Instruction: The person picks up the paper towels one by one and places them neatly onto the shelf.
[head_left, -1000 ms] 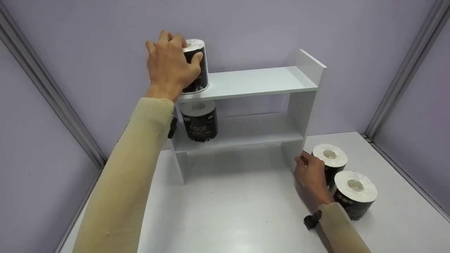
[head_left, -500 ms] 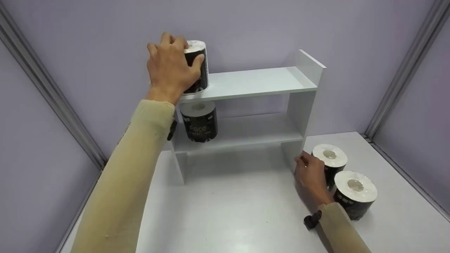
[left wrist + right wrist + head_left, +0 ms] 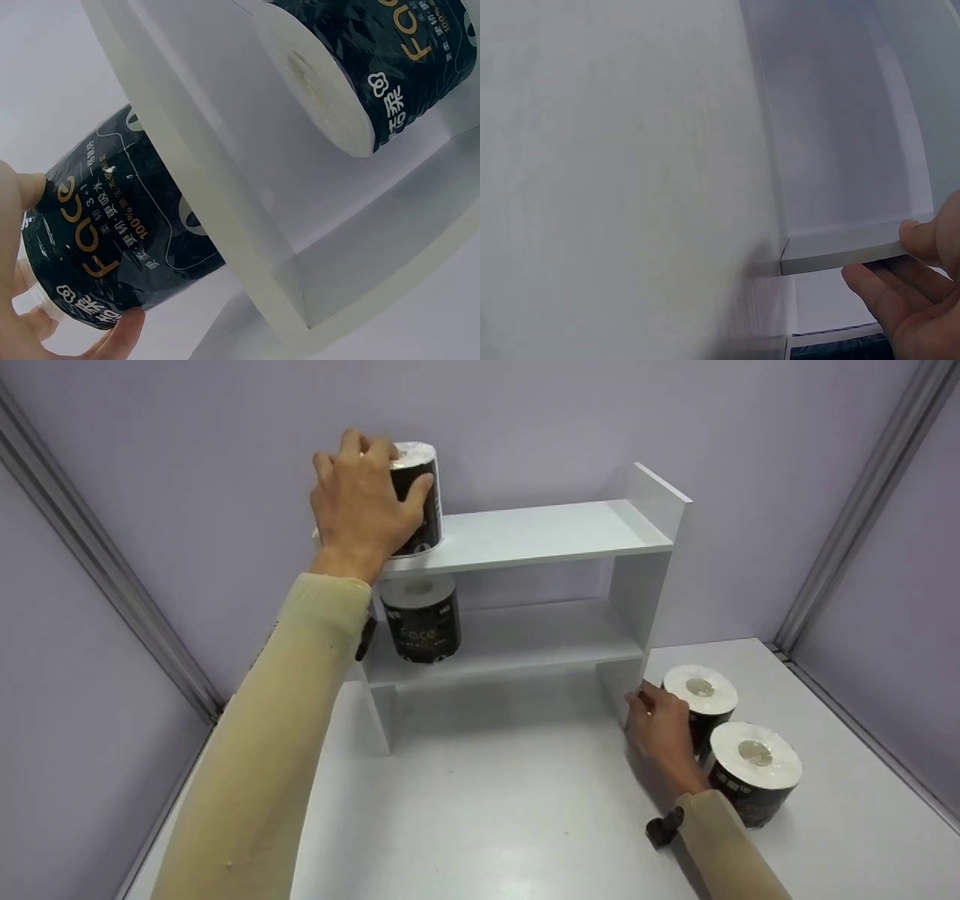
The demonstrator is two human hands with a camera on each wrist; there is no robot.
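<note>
My left hand grips a toilet paper roll standing on the left end of the white shelf unit's top board. In the left wrist view, fingers and thumb spread round the top of this dark-wrapped roll, its base against the board. Directly below, a second roll stands on the middle board, also in the left wrist view as a tilted roll. My right hand pinches the lower front edge of the right side panel, thumb on the inner face, fingers outside.
Two more toilet paper rolls, a rear one and a front one, stand on the white table right of the shelf unit, close by my right hand. A pale wall rises behind the unit.
Both hands hold their places on the roll and the side panel. The head view shifts very slightly; nothing is let go or taken up.
</note>
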